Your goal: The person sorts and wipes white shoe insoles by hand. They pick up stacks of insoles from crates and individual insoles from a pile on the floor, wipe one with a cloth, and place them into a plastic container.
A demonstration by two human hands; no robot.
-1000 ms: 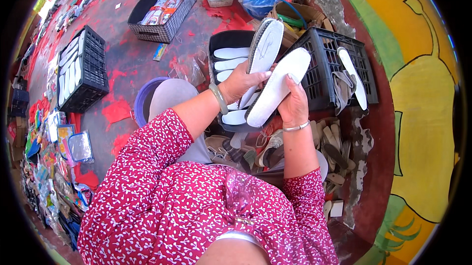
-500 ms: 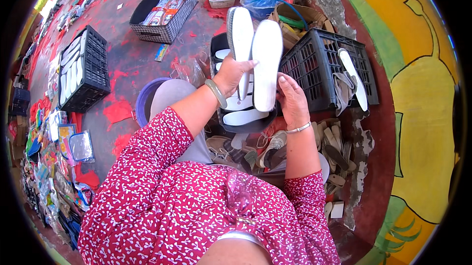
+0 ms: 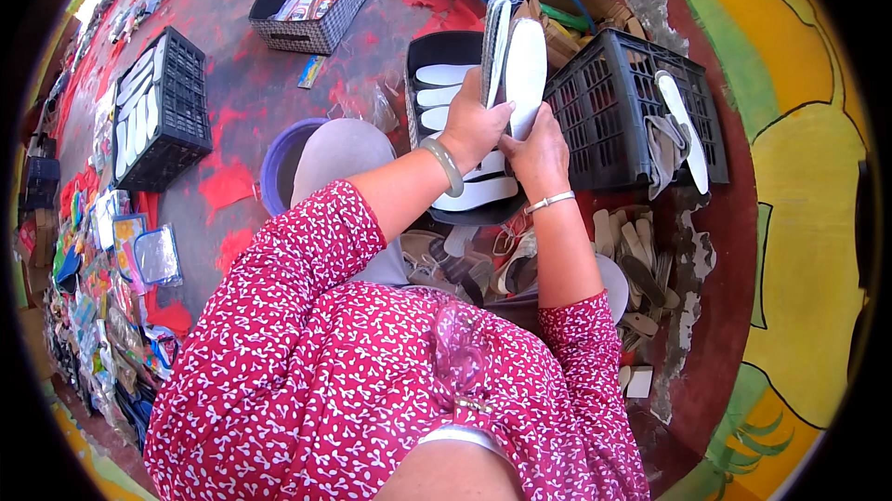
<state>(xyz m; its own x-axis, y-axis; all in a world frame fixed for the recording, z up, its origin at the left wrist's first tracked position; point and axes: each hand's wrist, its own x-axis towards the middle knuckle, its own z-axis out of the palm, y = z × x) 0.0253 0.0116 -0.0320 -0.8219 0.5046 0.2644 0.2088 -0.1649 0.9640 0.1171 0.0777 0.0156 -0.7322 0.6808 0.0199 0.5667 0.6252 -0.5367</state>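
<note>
My left hand [image 3: 474, 125] is closed around grey-edged insoles [image 3: 495, 50], held upright and seen nearly edge-on. Beside them a white insole [image 3: 526, 73] stands upright with its lower end in my right hand [image 3: 540, 155], fingers mostly behind it. My left thumb reaches across to that insole's edge, and the two hands almost meet. Below and behind them sits a dark bin [image 3: 417, 62] with white insoles [image 3: 446, 74] lying in a row, partly hidden by my hands.
To the right, a black crate [image 3: 595, 120] has a grey cloth [image 3: 665, 152] and a white insole [image 3: 683, 129] on its side. Another insole crate [image 3: 183, 111], a patterned basket [image 3: 316, 34] and a purple bucket [image 3: 271, 166] stand leftward. Shoes [image 3: 465, 269] lie below.
The insoles have turned from face-on to nearly edge-on. My right hand has moved up and in, from beside the white insole to its lower end. The view has shifted slightly.
</note>
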